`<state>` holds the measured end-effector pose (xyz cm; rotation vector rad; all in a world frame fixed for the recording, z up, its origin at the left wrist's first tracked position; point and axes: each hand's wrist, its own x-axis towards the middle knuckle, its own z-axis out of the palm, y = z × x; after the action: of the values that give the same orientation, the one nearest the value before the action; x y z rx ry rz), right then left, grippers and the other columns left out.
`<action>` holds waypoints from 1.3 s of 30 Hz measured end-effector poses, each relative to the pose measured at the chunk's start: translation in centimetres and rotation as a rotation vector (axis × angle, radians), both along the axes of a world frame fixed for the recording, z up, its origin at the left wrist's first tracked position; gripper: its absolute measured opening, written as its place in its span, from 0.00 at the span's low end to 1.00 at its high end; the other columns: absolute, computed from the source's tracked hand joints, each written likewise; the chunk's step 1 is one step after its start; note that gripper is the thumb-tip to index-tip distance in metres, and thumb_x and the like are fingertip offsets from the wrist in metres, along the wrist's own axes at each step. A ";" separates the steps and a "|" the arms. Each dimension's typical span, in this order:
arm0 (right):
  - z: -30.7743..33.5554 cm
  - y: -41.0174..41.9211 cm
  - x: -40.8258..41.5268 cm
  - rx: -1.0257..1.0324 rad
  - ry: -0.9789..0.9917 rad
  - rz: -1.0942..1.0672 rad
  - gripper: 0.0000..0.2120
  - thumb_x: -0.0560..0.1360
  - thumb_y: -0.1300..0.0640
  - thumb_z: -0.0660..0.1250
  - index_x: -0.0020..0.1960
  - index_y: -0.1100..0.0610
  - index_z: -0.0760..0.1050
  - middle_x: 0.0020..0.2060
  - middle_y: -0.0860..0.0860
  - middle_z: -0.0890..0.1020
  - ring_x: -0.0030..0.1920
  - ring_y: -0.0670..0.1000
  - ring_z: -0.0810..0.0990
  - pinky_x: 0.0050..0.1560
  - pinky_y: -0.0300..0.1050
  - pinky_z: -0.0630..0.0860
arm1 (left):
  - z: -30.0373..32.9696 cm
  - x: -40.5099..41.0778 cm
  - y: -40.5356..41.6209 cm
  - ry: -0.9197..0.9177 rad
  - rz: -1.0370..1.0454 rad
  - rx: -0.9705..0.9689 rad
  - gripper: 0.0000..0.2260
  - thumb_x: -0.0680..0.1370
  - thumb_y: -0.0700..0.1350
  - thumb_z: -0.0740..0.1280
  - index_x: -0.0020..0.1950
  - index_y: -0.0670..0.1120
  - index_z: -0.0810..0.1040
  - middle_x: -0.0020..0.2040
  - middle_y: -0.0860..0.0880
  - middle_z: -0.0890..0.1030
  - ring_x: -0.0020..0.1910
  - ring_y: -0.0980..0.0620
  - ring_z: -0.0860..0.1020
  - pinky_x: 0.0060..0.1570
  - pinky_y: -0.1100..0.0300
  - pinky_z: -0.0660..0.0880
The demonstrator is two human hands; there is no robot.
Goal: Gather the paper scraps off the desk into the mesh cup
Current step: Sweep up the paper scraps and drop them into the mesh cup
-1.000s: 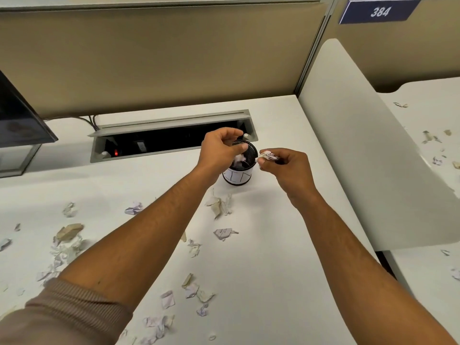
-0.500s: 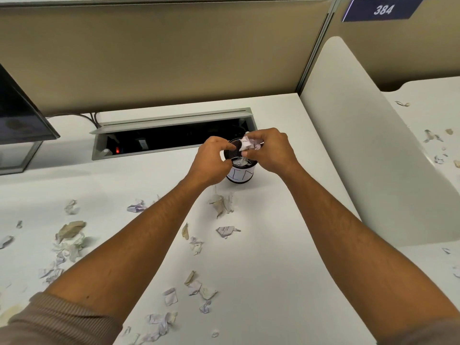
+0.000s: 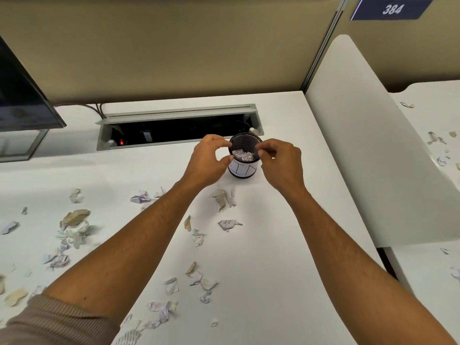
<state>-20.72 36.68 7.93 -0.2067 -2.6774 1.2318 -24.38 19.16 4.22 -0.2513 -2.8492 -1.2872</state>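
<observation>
Mesh cup: black, round, white label with dark marks on its front, upright, mouth up, crumpled white scraps inside. It stands on the table just in front of the cable tray. Paper scraps litter the table nearer the person. Left hand and right hand flank the rim, fingers loosely curled, half open, holding nothing.

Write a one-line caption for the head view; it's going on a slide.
Both hands, left and right, hover empty at the mesh cup holding scraps, more paper littering the desk.
</observation>
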 end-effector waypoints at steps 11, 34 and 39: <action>-9.6 -2.9 6.0 0.141 -0.180 0.236 0.21 0.78 0.45 0.64 0.67 0.51 0.72 0.67 0.48 0.75 0.68 0.50 0.70 0.67 0.45 0.67 | -6.6 8.5 -9.6 0.036 0.156 -0.343 0.20 0.77 0.51 0.68 0.68 0.45 0.75 0.74 0.44 0.67 0.74 0.44 0.62 0.73 0.47 0.57; -11.9 -5.7 7.1 0.325 -0.167 0.574 0.31 0.80 0.41 0.56 0.78 0.54 0.56 0.78 0.49 0.54 0.78 0.47 0.49 0.77 0.43 0.43 | -8.9 14.2 -12.6 0.276 0.189 -0.434 0.22 0.76 0.62 0.62 0.66 0.51 0.74 0.68 0.48 0.72 0.69 0.46 0.68 0.65 0.49 0.62; -12.6 -6.9 8.4 0.538 -0.171 0.757 0.33 0.80 0.38 0.51 0.79 0.54 0.50 0.79 0.50 0.51 0.78 0.48 0.46 0.77 0.50 0.39 | -9.1 14.1 -12.4 -0.043 0.046 -0.408 0.33 0.74 0.71 0.50 0.76 0.58 0.60 0.78 0.50 0.57 0.78 0.50 0.49 0.75 0.48 0.46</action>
<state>-12.37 29.82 -4.71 0.8775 -3.2267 0.5616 -10.25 6.73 -4.89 -0.1575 -3.1075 -0.6996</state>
